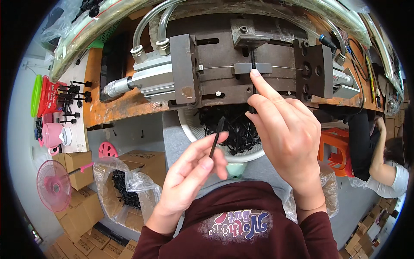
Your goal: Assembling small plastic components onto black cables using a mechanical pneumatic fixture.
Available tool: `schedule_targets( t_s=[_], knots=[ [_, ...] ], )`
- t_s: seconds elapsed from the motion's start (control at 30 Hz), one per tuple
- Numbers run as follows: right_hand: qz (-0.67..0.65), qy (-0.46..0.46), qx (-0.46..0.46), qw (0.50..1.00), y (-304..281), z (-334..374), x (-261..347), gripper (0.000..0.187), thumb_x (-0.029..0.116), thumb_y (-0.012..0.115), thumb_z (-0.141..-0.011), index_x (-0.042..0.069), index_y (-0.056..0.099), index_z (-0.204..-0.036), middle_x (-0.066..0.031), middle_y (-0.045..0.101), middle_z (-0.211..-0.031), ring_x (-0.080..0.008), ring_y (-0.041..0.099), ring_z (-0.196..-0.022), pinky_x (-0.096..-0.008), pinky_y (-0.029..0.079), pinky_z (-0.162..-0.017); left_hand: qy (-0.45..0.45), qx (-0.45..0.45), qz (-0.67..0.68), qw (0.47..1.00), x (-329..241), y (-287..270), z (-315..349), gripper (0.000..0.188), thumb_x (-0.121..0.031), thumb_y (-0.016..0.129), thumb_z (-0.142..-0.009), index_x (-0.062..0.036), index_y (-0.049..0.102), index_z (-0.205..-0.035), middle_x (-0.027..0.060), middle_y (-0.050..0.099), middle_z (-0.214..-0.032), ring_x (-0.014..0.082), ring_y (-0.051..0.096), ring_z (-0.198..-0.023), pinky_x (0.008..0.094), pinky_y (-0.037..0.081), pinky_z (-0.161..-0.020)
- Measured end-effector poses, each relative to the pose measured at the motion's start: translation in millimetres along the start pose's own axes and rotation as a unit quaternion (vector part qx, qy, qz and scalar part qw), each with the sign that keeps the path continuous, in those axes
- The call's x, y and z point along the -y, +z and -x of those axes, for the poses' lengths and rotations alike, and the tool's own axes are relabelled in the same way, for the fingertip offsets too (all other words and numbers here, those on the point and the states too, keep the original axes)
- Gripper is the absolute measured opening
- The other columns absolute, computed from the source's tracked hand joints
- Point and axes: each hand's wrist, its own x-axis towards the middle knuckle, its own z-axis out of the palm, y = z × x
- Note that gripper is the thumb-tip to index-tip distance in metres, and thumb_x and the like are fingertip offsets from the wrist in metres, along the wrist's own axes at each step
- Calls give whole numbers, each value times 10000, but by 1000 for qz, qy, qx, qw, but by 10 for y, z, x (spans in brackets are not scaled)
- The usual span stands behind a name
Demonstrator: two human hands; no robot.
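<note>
My left hand (187,179) holds a slim black plastic stick (217,134) with a pointed tip, pinched between thumb and fingers in front of the bench fixture. Up at the fixture, my right hand (291,129) grips the lower end of another black stick (253,58) between thumb and bent fingers. Its index fingertip presses on that stick where it lies across a small grey metal block (242,68). The stick's top reaches a metal stop block (248,36); my fingers hide part of its lower end. Thin rods run from the block out to both sides.
A silver air cylinder (153,77) with clear hoses stands left on the wooden bench (103,114). Below the fixture, a white basket (186,125) holds many black sticks. Cardboard boxes, a pink fan (54,185) and a plastic-lined box lie left. Right are an orange stool (334,149) and another person.
</note>
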Motion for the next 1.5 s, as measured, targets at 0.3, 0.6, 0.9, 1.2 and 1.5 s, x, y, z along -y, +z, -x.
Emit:
schedule_targets(
  t_s=[0.3, 0.6, 0.9, 1.2, 1.5],
  knots=[
    [55, 22, 61, 996, -97, -95, 56, 256, 37, 765, -668, 43, 642, -892, -65, 684, -1177, -180, 561, -574, -284, 471, -568, -7, 23, 85, 996, 6, 56, -17, 233, -137, 404, -1044, 14, 462, -1212, 57, 521, -805, 148, 546, -705, 271, 493, -654],
    [76, 27, 75, 994, -121, -114, 82, 226, 64, 753, -701, 53, 638, -896, -38, 682, -1188, -189, 548, -557, -288, 462, -558, -30, 58, 14, 998, -89, 171, -1, 211, -228, 444, -1025, -23, 406, -1057, 223, 640, -668, 344, 670, -626, 401, 555, -654],
    [-97, -8, 23, 995, -179, 78, -32, 270, 40, 809, -634, 20, 684, -872, -135, 688, -1099, -230, 628, -670, -313, 472, -588, -58, 120, 65, 989, -128, 84, 58, 185, -184, 391, -1055, -19, 425, -1131, 272, 681, -1027, 247, 702, -870, 310, 542, -759],
    [-577, 277, -15, 768, -181, 253, 252, 83, -87, 677, -812, -68, 687, -893, -116, 657, -889, -95, 586, -672, -196, 452, -551, 31, 48, -167, 984, -98, 307, 12, 146, -39, 513, -991, 7, 510, -1130, 121, 703, -862, 104, 638, -675, 208, 486, -557],
    [-679, 317, -109, 653, -142, 119, 371, 69, 54, 573, -940, -7, 547, -958, -80, 583, -863, -51, 446, -556, -185, 377, -502, 219, -38, -333, 916, -139, 414, 38, 78, -62, 647, -906, 10, 672, -889, 56, 671, -738, 62, 575, -542, 227, 450, -478]
  ],
)
